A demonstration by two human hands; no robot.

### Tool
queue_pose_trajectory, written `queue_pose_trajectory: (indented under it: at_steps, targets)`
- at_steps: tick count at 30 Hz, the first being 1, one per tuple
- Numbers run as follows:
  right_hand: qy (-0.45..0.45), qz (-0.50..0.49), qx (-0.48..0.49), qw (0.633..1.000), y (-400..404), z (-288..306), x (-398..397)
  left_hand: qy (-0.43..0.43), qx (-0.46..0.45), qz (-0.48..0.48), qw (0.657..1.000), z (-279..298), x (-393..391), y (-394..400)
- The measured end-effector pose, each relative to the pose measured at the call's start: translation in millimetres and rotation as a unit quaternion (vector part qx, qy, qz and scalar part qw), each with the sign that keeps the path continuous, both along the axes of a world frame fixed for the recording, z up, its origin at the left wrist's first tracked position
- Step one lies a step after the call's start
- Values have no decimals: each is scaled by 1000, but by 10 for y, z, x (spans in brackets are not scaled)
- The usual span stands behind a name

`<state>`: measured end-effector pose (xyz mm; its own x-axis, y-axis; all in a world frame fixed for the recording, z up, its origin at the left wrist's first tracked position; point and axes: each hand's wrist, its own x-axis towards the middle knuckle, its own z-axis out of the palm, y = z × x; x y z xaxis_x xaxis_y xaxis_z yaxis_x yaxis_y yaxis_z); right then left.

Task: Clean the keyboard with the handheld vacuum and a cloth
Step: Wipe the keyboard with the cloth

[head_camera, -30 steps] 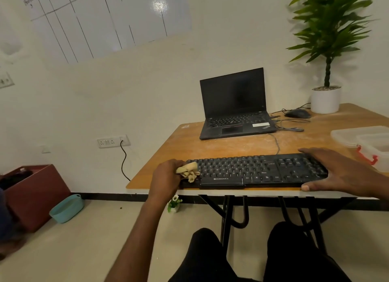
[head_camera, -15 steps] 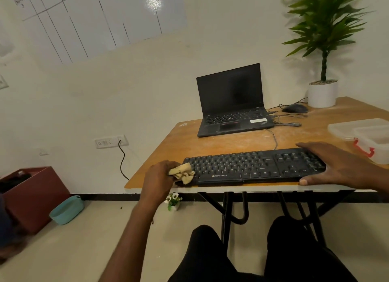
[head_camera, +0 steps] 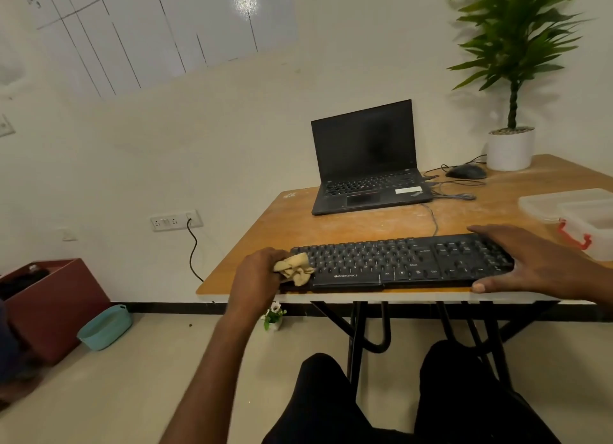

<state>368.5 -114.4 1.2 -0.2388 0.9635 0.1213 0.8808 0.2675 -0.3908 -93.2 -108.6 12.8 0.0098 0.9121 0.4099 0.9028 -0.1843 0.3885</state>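
A black keyboard (head_camera: 394, 261) lies along the front edge of the wooden table (head_camera: 348, 224). My left hand (head_camera: 255, 274) is shut on a crumpled tan cloth (head_camera: 295, 268), which touches the keyboard's left end. My right hand (head_camera: 537, 261) lies flat, fingers spread, over the keyboard's right end, thumb at its front edge. No handheld vacuum is in view.
An open black laptop (head_camera: 368, 165) stands behind the keyboard, with a mouse (head_camera: 466, 171) and cables to its right. A potted plant (head_camera: 510, 145) sits at the back right, clear plastic boxes (head_camera: 577, 211) at the right edge. A maroon box (head_camera: 49, 304) and a teal basket (head_camera: 104, 327) are on the floor.
My left hand with the cloth has stayed at the keyboard's left end, shifting only slightly. The right hand has stayed put. The view has drifted a little.
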Motion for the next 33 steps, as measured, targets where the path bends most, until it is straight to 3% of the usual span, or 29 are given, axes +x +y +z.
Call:
queue_pose_trajectory:
  at_steps: [3, 11, 20, 28, 33]
  targets:
    - [-3, 1, -2, 1000, 3, 3, -6, -11, 2, 8, 1000, 7, -140, -11]
    - [-6, 0, -2, 1000, -21, 33, -20, 6, 16, -76, 997, 19, 397, 130]
    - [-9, 1, -6, 1000, 4, 4, -17, -12, 11, 24, 1000, -25, -279, 228]
    - [-20, -3, -9, 1000, 37, -2, 9, 10, 25, -34, 999, 40, 298, 433]
    - [-16, -1, -6, 1000, 32, -25, 20, 15, 22, -18, 999, 69, 252, 535]
